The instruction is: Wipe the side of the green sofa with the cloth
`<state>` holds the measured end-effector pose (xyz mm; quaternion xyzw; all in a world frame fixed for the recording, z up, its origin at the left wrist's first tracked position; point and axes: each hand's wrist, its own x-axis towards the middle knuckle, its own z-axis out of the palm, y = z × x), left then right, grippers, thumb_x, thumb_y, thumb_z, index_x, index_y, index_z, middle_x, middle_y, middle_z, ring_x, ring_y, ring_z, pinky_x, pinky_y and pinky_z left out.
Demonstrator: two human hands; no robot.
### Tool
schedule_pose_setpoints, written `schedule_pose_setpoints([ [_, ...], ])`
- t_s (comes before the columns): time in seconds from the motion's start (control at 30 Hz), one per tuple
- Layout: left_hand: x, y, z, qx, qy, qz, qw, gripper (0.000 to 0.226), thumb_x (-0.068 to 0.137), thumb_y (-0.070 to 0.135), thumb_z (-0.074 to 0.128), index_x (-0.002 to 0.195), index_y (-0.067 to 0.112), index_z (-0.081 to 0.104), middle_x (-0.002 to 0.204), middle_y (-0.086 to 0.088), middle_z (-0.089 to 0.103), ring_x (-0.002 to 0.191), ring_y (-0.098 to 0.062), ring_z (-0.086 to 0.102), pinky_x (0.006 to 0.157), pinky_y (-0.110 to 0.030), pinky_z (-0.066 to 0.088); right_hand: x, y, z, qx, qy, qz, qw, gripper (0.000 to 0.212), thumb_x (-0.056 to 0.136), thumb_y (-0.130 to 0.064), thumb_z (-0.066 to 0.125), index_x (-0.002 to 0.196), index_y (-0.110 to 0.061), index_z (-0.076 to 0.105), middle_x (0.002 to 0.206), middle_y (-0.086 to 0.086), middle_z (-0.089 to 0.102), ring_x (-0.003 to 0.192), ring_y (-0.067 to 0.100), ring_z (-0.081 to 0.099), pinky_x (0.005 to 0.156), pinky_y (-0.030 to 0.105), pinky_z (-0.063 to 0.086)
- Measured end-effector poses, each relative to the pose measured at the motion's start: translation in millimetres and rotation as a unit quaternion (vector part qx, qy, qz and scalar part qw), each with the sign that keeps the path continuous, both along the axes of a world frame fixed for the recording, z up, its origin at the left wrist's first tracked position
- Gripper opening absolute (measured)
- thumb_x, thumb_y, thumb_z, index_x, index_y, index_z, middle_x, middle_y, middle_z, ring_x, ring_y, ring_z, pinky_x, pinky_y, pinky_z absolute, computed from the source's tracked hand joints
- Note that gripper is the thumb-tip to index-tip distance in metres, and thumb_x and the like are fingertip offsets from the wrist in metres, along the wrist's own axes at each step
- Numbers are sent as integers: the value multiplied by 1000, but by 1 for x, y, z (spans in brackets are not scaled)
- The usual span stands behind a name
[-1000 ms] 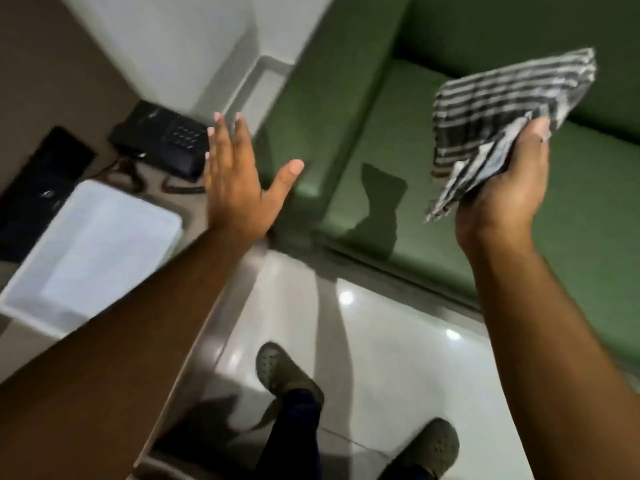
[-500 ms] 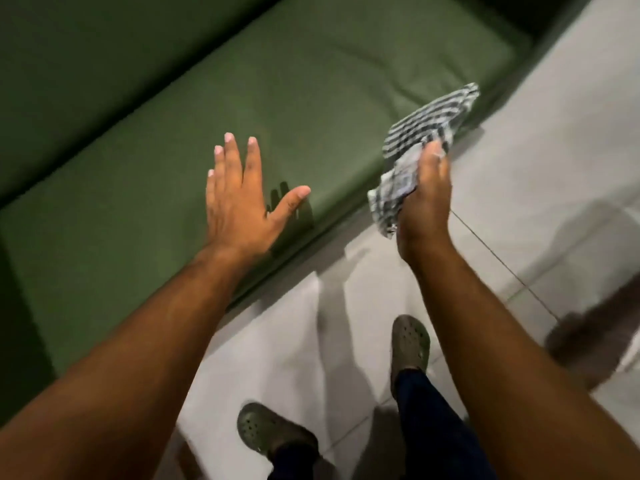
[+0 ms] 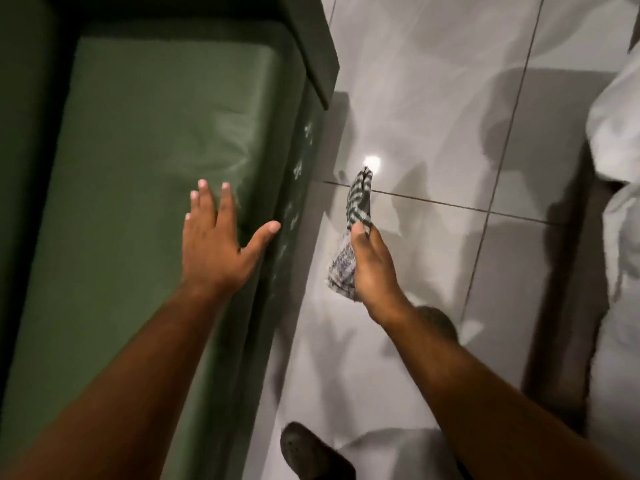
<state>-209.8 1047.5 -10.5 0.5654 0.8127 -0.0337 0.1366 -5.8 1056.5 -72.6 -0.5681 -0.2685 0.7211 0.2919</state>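
Note:
The green sofa (image 3: 145, 140) fills the left of the head view, seat cushion up, its front side (image 3: 294, 209) a dark vertical strip with pale smudges along it. My left hand (image 3: 218, 247) hovers open over the cushion's right edge, fingers spread, thumb toward the front side. My right hand (image 3: 372, 268) is over the floor just right of the sofa's side, shut on a black-and-white checked cloth (image 3: 358, 206) that sticks out ahead of my thumb and hangs below the palm. The cloth is apart from the sofa.
Glossy grey floor tiles (image 3: 433, 116) run along the sofa's right, with a bright light reflection. The sofa's armrest (image 3: 311, 46) juts out at the top. White bedding (image 3: 616, 168) lies along the right edge. My shoes (image 3: 311, 452) stand at the bottom.
The view has swung right along the sofa, from its left end with the phone and white tray to its right end. My right hand with the cloth dropped lower, beside the sofa's front.

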Motion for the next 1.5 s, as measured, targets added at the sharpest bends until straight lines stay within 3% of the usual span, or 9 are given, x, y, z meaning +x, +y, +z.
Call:
schedule_pose_setpoints([
  [0.1, -9, 50, -34, -15, 24, -73, 997, 111, 76, 86, 26, 159, 14, 11, 168, -16, -1, 156, -31, -1, 124, -44, 5, -19, -8, -51, -42, 21, -40, 998, 40, 101, -38, 37, 136, -20, 45, 138, 9, 54, 125, 25, 52, 111, 39, 39],
  [0.33, -62, 176, -90, -12, 135, -176, 975, 115, 73, 88, 34, 159, 15, 8, 168, -16, 3, 155, -34, 3, 124, -53, 12, -94, 8, -147, -1, 71, -88, 994, 34, 101, -32, 40, 134, -39, 41, 141, -9, 46, 134, 8, 40, 99, 0, 28],
  [0.43, -77, 216, -100, 25, 150, -209, 966, 109, 78, 82, 45, 159, 23, 2, 168, -14, 1, 156, -33, 2, 122, -55, 10, -143, 25, -180, 54, 62, -47, 995, 46, 96, -44, 34, 140, -50, 22, 158, -9, 22, 145, 6, 12, 118, 26, 15],
  [0.57, -84, 228, -119, 105, 132, -233, 958, 99, 84, 75, 41, 159, 18, 10, 167, -18, 7, 155, -36, 7, 122, -56, 13, -205, 47, -213, 129, -5, -10, 992, 47, 96, -55, 25, 134, -66, -1, 163, -3, -4, 148, 14, -9, 122, 45, 7],
  [0.77, -90, 224, -131, 165, 98, -249, 949, 96, 85, 69, 43, 157, 12, 17, 166, -21, 13, 154, -40, 10, 120, -54, 13, -228, 67, -233, 164, -97, -50, 980, 48, 90, -69, 6, 137, -64, 0, 161, -10, -8, 149, 13, -10, 121, 51, 6],
  [1.0, -91, 226, -143, 205, 91, -278, 934, 99, 89, 73, 33, 154, 0, 22, 162, -29, 18, 152, -44, 15, 122, -44, 9, -225, 148, -247, 179, -99, -47, 978, 44, 90, -62, 15, 130, -71, -4, 162, -8, -9, 148, 15, -13, 119, 56, 4],
  [1.1, -93, 225, -145, 207, 105, -277, 932, 99, 89, 72, 33, 153, -3, 22, 161, -30, 19, 151, -45, 16, 123, -54, 12, -216, 205, -254, 209, -98, -61, 971, 51, 94, -57, 22, 142, -55, 4, 163, -1, -5, 149, 23, -6, 118, 59, 4],
  [1.27, -86, 226, -145, 205, 101, -273, 935, 97, 88, 68, 36, 154, -2, 20, 162, -29, 16, 152, -43, 14, 123, -51, 12, -213, 276, -264, 214, -114, -89, 966, 54, 97, -50, 28, 148, -36, 17, 163, 9, 1, 149, 30, 1, 118, 58, 10],
  [1.5, -86, 225, -141, 201, 105, -264, 938, 96, 85, 68, 39, 156, 7, 18, 164, -25, 14, 153, -41, 13, 121, -54, 11, -221, 161, -256, 210, -81, -85, 971, 51, 96, -53, 27, 143, -49, 7, 163, 0, 2, 150, 19, -5, 119, 56, 9],
])
